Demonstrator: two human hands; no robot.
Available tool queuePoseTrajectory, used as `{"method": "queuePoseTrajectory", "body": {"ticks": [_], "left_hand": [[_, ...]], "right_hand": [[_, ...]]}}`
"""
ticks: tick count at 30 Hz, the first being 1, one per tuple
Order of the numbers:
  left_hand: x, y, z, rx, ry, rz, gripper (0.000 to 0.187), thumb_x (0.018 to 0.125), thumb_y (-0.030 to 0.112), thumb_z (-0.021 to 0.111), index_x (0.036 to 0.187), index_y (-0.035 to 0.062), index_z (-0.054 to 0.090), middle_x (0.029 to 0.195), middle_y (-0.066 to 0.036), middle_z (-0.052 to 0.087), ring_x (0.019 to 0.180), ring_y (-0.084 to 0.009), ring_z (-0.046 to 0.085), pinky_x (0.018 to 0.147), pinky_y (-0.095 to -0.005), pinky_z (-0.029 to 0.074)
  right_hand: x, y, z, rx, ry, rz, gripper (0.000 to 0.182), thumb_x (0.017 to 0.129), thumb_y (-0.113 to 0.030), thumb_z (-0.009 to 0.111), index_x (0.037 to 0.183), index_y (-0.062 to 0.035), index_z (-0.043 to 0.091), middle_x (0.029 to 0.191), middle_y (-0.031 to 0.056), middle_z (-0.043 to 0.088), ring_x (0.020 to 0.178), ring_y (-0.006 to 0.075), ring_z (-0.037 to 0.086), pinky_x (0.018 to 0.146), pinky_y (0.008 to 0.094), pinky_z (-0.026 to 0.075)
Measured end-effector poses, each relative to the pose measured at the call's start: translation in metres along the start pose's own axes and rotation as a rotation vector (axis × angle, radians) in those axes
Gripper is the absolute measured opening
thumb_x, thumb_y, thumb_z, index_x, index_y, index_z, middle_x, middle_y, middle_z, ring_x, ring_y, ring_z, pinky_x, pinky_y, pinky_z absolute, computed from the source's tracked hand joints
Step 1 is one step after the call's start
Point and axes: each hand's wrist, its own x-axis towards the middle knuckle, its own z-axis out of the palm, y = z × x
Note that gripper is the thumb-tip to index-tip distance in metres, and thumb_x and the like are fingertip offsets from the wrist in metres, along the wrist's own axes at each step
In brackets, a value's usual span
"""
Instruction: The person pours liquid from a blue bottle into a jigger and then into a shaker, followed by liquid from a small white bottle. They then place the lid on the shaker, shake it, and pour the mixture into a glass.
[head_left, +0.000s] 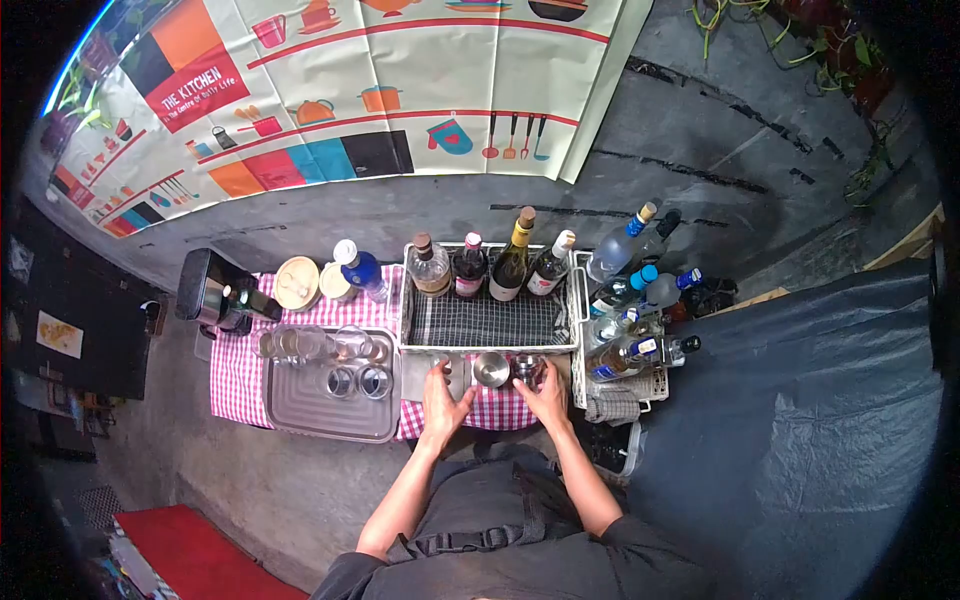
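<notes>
Left hand (442, 402) at the near edge of the counter, fingers pointing away from the person, thumb spread toward the metal cup; cannot tell if it grips anything. Right hand (544, 398) is around the glass vessel (528, 371), thumb on its left side, fingers on its right, grasping it. Metal cup (491, 369) sits between the hands, just left of the glass vessel, upright, open top up. All of this is on the near side of the wire basket (490, 348).

Basket: dark checked cloth (490, 318) lining, four bottles standing in a row along the far side, one with a yellow neck (521, 237). Right of basket: white rack (655, 385) with a group of bottles, some with blue caps; folded checked cloth (612, 405) at its near end.

Left of basket: grey tray (330, 418) with several clear glasses; two stand side by side at right, others grouped along the far side. Blue bottle (366, 272) with white cap beyond the tray, two round containers (296, 284) to its left, black appliance (206, 290) at far left. Pink checked cloth (237, 385) on the counter under the tray. Kitchen-print sheet (340, 95) on the wall behind.
</notes>
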Motion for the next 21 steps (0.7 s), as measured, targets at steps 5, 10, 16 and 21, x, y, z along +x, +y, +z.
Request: {"method": "queuePoseTrajectory", "body": {"ticks": [5, 10, 16, 21], "left_hand": [[0.008, -0.010, -0.013, -0.020, 0.226, 0.125, 0.020, 0.083, 0.004, 0.074, 0.101, 0.0018, 0.065, 0.090, -0.012, 0.061, 0.080, -0.0248, 0.059, 0.073, -0.0393, 0.048], [0.010, 0.011, -0.031, -0.130, 0.338, 0.040, 0.006, 0.090, 0.006, 0.070, 0.091, 0.0026, 0.065, 0.070, -0.009, 0.058, 0.061, -0.0207, 0.055, 0.060, -0.0359, 0.045], [0.013, 0.030, -0.041, -0.168, 0.404, 0.072, 0.009, 0.092, 0.007, 0.069, 0.091, 0.0025, 0.062, 0.062, -0.008, 0.054, 0.052, -0.0193, 0.050, 0.052, -0.0352, 0.040], [0.016, 0.026, -0.040, -0.136, 0.414, 0.121, 0.009, 0.092, 0.009, 0.069, 0.092, 0.0033, 0.062, 0.057, -0.008, 0.050, 0.048, -0.0190, 0.047, 0.050, -0.0356, 0.038]], "right_hand": [[0.001, 0.003, -0.002, 0.011, 0.048, -0.029, 0.083, 0.082, -0.033, 0.084, 0.146, -0.0006, 0.042, 0.116, 0.0196, 0.062, 0.087, 0.0244, 0.065, 0.079, 0.0379, 0.055], [0.001, -0.036, -0.030, 0.117, 0.199, -0.284, 0.054, 0.091, -0.015, 0.074, 0.138, -0.0026, 0.051, 0.093, 0.0079, 0.059, 0.064, 0.0120, 0.049, 0.057, 0.0308, 0.044], [0.012, -0.086, -0.046, 0.211, 0.259, -0.438, 0.018, 0.093, -0.013, 0.071, 0.108, -0.0022, 0.068, 0.092, 0.0106, 0.065, 0.074, 0.0183, 0.064, 0.063, 0.0328, 0.049], [0.017, -0.109, -0.054, 0.389, 0.346, -0.618, 0.027, 0.089, 0.002, 0.066, 0.062, 0.0002, 0.060, 0.058, 0.0065, 0.056, 0.049, 0.0178, 0.058, 0.045, 0.0309, 0.040]]}}
